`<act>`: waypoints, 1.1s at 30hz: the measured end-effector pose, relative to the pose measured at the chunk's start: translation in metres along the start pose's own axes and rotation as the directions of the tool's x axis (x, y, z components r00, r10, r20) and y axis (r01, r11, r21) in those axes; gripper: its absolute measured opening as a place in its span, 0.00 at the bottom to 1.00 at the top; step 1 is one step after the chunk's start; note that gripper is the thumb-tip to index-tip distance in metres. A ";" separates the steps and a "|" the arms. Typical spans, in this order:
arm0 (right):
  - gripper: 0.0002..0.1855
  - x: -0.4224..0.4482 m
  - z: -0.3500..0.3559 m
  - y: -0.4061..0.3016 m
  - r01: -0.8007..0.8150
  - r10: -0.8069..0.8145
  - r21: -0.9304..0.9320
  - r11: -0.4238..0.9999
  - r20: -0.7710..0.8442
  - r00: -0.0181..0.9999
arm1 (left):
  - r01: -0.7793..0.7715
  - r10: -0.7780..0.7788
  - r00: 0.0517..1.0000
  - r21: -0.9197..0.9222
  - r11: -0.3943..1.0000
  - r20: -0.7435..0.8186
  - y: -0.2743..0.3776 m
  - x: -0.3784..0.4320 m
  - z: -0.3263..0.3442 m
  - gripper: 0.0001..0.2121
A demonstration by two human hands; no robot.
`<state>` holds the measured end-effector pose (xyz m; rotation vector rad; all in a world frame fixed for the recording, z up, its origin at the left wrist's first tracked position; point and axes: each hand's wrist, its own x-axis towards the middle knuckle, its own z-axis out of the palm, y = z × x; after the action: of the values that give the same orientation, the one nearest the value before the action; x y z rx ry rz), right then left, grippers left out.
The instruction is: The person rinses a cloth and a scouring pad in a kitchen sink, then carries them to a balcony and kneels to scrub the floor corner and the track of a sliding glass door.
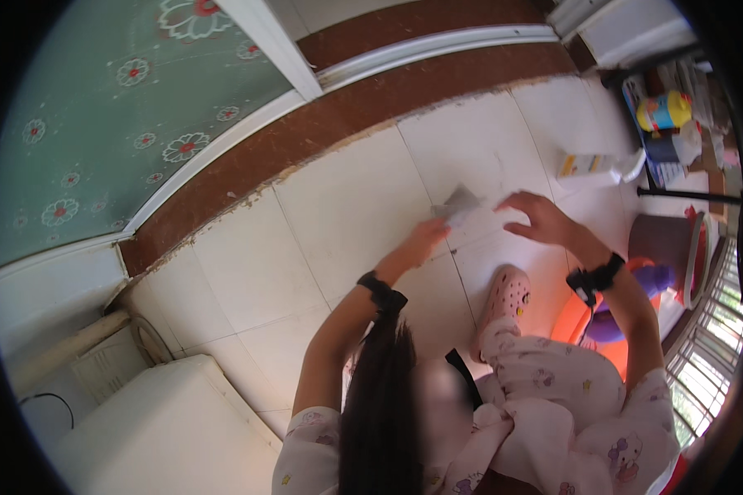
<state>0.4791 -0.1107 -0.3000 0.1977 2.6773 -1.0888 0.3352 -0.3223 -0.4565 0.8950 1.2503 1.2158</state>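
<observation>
My left hand (426,240) reaches low over the tiled floor (347,204), its fingers at the edge of a small, thin grey and clear piece (461,201), blurred, perhaps plastic film or a packet. Whether the fingers grip it or only touch it cannot be told. To the right of that piece, my right hand (537,219) hovers with thumb and fingers apart, holding nothing. Both wrists wear black straps with small devices. A pink clog (506,297) is on my foot below the hands.
A white bottle (594,170) lies on the floor beside a black-framed rack (690,197) holding a yellow bottle (665,111). An orange basin (569,322) and a grey bucket (659,244) stand at right. A brown sill (359,117) borders the floor; a white appliance (161,427) stands lower left.
</observation>
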 end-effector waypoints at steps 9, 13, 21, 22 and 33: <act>0.24 0.065 0.025 -0.037 -0.058 -0.079 0.724 0.688 0.155 0.985 | 0.189 -0.254 0.967 -0.773 0.605 0.038 0.118 -0.070 -0.020 0.26; 0.14 0.072 0.024 -0.040 -0.227 -0.017 0.834 0.503 0.272 0.962 | 0.104 -0.269 0.945 -0.609 0.786 -0.186 0.122 -0.080 -0.026 0.19; 0.06 0.073 0.022 -0.044 -0.038 0.030 0.709 0.705 0.024 0.999 | 0.244 -0.262 0.922 -0.096 0.965 -0.285 0.109 -0.080 -0.031 0.08; 0.06 0.073 0.023 -0.048 0.017 0.018 0.637 0.771 -0.048 0.999 | 0.266 -0.268 0.902 -0.052 0.962 -0.338 0.100 -0.081 -0.032 0.08; 0.15 0.071 0.085 -0.121 0.567 -0.582 -0.155 0.809 -0.082 0.809 | -0.232 -0.257 0.892 -0.865 0.445 -0.371 0.071 -0.111 -0.008 0.12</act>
<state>0.3997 -0.2542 -0.2979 -0.6405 2.9923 -1.0726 0.3254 -0.4182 -0.3667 -0.2548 0.7000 1.8665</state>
